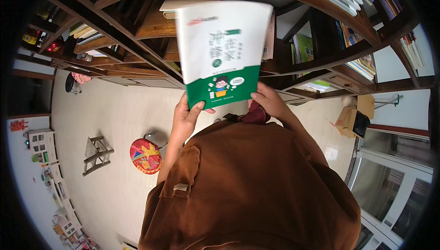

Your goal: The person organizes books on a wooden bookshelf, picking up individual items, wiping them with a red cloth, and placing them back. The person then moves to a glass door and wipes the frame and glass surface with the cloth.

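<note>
A white and green paperback book (223, 54) is held up in front of my chest, its printed cover facing me. The cover bears writing and a cartoon figure at a desk. My left hand (187, 114) grips the lower left corner, thumb on the cover. At the lower right edge, my right hand (270, 100) pinches the book, its thumb in front. The fingers of both hands are partly hidden behind it. A maroon cloth (255, 113) hangs beside my right hand.
A dark wooden bookshelf (154, 26) stands ahead, with several books (302, 49) in its compartments. On the left are a round stool with a floral cushion (146, 156) and a small wooden stool (98, 154). An open cardboard box (347, 122) lies at right near a glazed door (381, 178).
</note>
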`<state>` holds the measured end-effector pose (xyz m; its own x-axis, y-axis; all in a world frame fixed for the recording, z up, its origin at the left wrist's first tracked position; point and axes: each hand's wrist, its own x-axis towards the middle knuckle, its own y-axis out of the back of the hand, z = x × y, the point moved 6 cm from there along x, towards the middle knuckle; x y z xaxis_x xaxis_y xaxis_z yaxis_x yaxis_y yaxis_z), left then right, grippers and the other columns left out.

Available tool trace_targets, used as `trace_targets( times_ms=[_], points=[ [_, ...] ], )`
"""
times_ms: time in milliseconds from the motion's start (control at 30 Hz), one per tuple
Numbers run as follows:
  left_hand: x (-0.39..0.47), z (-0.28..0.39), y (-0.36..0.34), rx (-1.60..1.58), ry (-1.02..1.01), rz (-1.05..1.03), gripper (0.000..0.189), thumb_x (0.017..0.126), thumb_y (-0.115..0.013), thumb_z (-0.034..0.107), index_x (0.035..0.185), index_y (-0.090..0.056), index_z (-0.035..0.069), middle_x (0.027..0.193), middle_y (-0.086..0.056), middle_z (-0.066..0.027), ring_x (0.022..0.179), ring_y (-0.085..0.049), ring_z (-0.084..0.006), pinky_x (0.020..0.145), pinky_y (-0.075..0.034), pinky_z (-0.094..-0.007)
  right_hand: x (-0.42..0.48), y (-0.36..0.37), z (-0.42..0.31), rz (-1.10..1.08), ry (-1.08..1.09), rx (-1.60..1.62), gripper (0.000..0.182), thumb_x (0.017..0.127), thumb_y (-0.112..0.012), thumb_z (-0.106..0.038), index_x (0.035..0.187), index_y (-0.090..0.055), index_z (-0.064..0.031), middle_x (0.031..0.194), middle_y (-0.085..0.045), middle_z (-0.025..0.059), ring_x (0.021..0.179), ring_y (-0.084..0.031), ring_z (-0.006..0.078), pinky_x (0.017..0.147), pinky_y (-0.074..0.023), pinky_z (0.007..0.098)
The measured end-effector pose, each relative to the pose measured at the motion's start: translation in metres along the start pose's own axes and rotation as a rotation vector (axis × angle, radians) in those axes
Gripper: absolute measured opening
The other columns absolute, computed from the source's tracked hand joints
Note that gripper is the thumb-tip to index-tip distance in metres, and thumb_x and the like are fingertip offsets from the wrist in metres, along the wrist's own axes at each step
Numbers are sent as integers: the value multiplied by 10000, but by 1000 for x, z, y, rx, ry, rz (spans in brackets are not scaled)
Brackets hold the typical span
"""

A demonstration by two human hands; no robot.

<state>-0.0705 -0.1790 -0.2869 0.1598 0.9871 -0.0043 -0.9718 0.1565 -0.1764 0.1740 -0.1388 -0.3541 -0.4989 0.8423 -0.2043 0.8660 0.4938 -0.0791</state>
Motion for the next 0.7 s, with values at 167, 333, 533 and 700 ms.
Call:
trace_targets(
  times_ms=[167,333,533,700],
  points=[
    [14,-24,-26,179,38,-138,311,983,-513,45,1286,-470,-7,1003,-657,-102,766,-678,-160,779,-507,-289,-41,7,37,216,-155,197,292,973,-495,-134,1237,-536,-15,1004,-611,28,877,-558,105,807,-463,262],
    [43,-40,-39,280,149,-225,318,994,-501,61,1303,-460,-3,991,-650,-110,709,-673,-169,742,-515,-298,-57,17,37,302,-134,292,292,974,-501,-144,1236,-544,-23,1037,-614,25,925,-551,109,843,-453,270],
    [68,-61,-46,70,267,-265,375,996,-504,72,1356,-435,-7,1079,-621,-97,682,-657,-186,718,-542,-297,-65,33,26,423,-97,78,264,974,-510,-174,1171,-567,-7,958,-638,50,846,-586,120,780,-479,278],
    [100,-65,-44,-33,320,-216,399,985,-510,57,1368,-424,-15,1173,-614,-117,705,-663,-228,716,-577,-331,-41,56,-7,440,39,-148,208,958,-513,-177,1023,-575,11,838,-650,95,762,-622,145,712,-491,295]
  ],
)
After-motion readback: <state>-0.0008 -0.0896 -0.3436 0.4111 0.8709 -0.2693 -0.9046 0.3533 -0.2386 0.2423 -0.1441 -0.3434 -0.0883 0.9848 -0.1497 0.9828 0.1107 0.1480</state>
